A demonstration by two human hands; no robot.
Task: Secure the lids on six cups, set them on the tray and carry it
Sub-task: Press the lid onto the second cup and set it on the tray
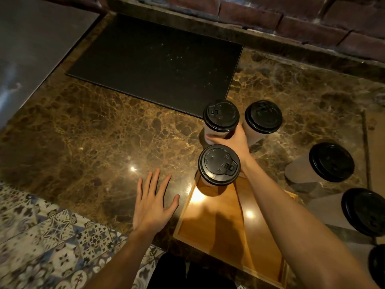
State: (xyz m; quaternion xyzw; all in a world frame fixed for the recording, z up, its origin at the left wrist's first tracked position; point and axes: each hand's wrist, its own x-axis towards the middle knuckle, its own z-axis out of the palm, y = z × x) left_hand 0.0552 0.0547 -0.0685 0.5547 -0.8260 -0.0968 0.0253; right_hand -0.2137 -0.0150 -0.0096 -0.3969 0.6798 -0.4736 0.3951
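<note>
A wooden tray (220, 232) lies at the counter's near edge. One paper cup with a black lid (218, 164) stands in its far left corner. My right hand (233, 140) reaches past it and is wrapped around the body of a second lidded cup (220, 116) on the counter beyond the tray. A third lidded cup (263, 116) stands just right of that one. Three more lidded cups (331, 162) (364, 211) (378, 265) stand along the right side. My left hand (152, 203) rests flat on the counter, fingers spread, left of the tray.
A black mat (158, 61) lies on the brown marble counter (83, 132) at the back. A brick wall (291, 19) rises behind it. Patterned floor tiles (41, 247) show below the counter edge at the lower left.
</note>
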